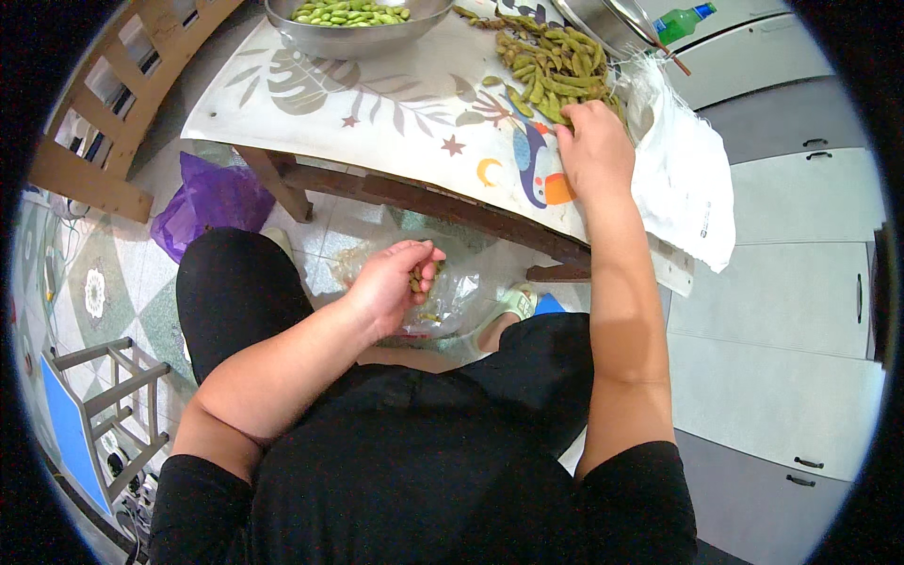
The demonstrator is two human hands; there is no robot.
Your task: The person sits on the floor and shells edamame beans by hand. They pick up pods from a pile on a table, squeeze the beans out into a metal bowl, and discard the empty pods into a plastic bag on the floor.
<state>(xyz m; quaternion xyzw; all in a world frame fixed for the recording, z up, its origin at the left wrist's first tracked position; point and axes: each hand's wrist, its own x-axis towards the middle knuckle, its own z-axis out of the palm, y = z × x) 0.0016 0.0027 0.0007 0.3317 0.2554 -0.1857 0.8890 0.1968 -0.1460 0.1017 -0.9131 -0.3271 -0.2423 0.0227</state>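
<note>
by the right hand [600,151], pods [556,66] lie, long axes seemingly crisscrossed.

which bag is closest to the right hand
The white bag, just right of the right hand; the purple bag and clear bag are farther left.

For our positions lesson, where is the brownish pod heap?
Upper right in the head view, the pod heap lies on the table by the right hand.

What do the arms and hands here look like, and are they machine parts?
No, they're human. The left hand and right hand are gloveless, with no watch, bracelet or cable visible. Both arms are bare up to short black sleeves, which look plain.
</note>
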